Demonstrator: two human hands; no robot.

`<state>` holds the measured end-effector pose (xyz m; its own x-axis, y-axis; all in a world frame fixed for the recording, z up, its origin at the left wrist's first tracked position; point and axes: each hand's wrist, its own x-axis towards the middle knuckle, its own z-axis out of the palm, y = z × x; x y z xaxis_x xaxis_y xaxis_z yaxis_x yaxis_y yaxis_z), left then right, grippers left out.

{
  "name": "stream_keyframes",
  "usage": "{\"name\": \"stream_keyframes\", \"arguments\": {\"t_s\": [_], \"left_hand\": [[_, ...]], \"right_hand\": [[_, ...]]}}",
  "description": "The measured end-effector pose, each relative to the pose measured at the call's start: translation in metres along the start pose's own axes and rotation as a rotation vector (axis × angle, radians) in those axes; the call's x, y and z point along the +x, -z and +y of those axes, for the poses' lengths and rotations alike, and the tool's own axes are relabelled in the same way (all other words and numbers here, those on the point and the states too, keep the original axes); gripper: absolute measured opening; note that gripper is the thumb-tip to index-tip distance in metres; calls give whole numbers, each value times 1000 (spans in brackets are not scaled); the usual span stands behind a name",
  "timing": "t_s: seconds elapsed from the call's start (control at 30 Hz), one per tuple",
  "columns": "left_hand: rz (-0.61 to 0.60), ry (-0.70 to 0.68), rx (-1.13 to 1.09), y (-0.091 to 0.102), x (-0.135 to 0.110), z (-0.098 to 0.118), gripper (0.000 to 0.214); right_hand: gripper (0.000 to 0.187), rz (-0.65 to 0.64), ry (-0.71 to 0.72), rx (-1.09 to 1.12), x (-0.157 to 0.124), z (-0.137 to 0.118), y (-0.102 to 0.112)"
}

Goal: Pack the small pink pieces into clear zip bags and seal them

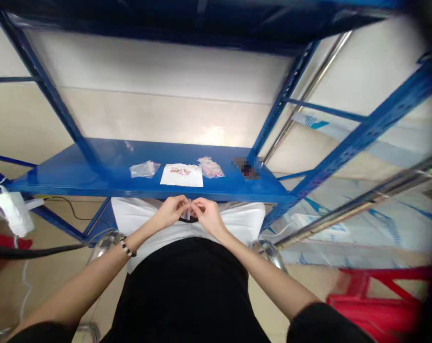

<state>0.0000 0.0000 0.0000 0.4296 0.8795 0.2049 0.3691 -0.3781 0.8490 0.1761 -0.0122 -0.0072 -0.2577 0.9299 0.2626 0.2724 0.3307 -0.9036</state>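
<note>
Between my two hands, just in front of the shelf edge and above my lap, is a small clear plastic bag. My left hand pinches one side of it, and my right hand pinches the other. Whatever the bag may contain is too small to make out. On the shelf beyond my hands lies a white sheet with small pink and red pieces on it. To its left rests a pile of clear plastic bags. Bags with pink pieces lie to its right.
The blue metal shelf has uprights on both sides and another board overhead. A blurred-out dark item lies at the right. A white power strip hangs at left. Red stools and wrapped panels stand at right.
</note>
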Motion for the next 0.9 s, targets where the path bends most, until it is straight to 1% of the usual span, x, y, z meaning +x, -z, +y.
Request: {"name": "stream_keyframes", "arguments": {"t_s": [0.1,0.23,0.33,0.4,0.47,0.57,0.7,0.8,0.9], "left_hand": [[-38,4,-132,-1,-1,-2,23],[-59,27,-279,1,2,-3,25],[-30,44,-278,9,5,-4,24],[11,58,-240,14,6,-5,24],[35,83,-219,16,6,-6,23],[3,115,-267,11,5,-6,24],[-23,152,-354,-1,3,-3,26],[-30,170,-386,-4,3,0,29],[-26,182,-404,-3,3,2,33]], "right_hand": [[19,-23,5,-10,-2,0,0],[15,-48,-52,65,2,-1,4],[11,-52,-154,111,7,-2,13],[16,-71,-212,155,9,-3,20],[25,-105,-232,211,10,-4,23],[35,-172,-227,289,7,-6,19],[39,-221,-243,332,4,-5,10],[40,-303,-288,343,6,-1,13],[40,-374,-273,362,9,0,19]]}}
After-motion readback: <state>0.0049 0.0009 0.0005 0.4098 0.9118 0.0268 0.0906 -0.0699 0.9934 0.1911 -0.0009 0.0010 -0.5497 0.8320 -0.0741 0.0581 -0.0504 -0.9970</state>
